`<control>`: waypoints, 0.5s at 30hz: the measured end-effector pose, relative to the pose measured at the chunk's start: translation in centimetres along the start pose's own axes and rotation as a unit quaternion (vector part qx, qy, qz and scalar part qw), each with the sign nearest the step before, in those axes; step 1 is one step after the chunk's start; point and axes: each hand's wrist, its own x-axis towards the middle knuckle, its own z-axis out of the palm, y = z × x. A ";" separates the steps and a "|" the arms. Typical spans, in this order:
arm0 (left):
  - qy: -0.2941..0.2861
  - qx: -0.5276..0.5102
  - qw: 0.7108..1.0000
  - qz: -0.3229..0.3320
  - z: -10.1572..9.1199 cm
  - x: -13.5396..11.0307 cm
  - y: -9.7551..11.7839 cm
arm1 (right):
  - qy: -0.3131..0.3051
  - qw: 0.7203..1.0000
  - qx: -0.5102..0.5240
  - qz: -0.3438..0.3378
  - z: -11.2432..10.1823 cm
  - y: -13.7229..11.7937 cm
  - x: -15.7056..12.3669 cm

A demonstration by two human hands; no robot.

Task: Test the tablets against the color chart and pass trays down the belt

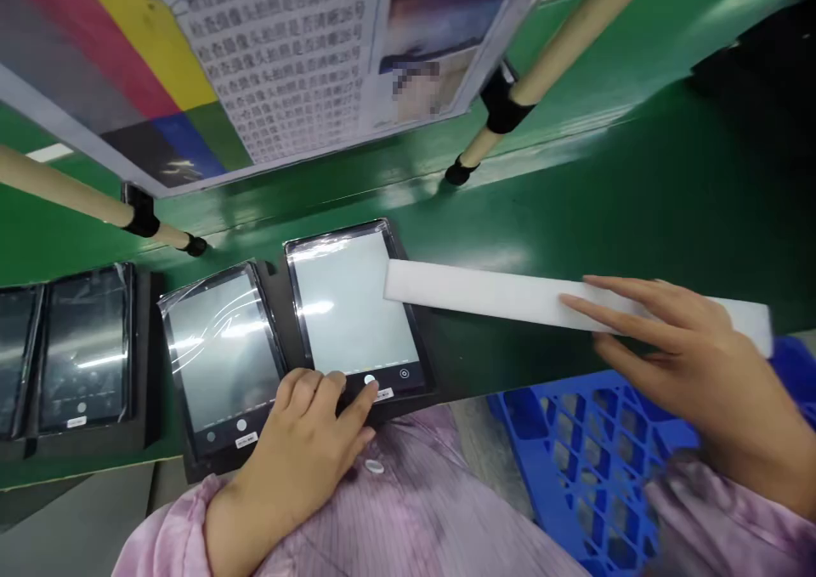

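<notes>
My left hand (pixel 303 441) rests at the near edge of a tablet (pixel 354 296) with a lit, pale screen. Its index finger reaches to the round white button at the screen's bottom, the thumb stands apart below, and the other fingers are bent. To the left lies a second lit tablet (pixel 223 347) under wrinkled clear film. My right hand (pixel 676 339) grips a long white foam-like strip (pixel 484 292), fingers laid across it. The strip's left end overlaps the right edge of the nearer lit tablet.
Two dark-screened tablets (pixel 86 347) lie at the left of the green table (pixel 510 356). A printed board (pixel 280 59) on beige poles (pixel 574 33) stands behind. Below the table's right edge sits a blue plastic crate (pixel 541 458). Something black (pixel 765 93) is at the far right.
</notes>
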 end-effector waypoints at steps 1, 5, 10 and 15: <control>-0.010 0.007 1.000 -0.003 0.0 0.2 0.1 | 0.004 1.000 0.003 -0.004 -0.1 0.1 -0.1; -0.016 -0.005 1.000 -0.003 -0.4 0.0 0.1 | 0.000 1.000 0.009 -0.012 -0.3 0.2 0.3; -0.011 -0.024 0.999 -0.044 -1.0 -1.8 -0.4 | 0.004 0.999 -0.005 -0.033 -0.3 0.8 0.4; -0.011 -0.017 0.997 -0.070 -0.8 -3.3 -0.8 | 0.010 0.999 -0.015 -0.045 0.1 1.9 0.2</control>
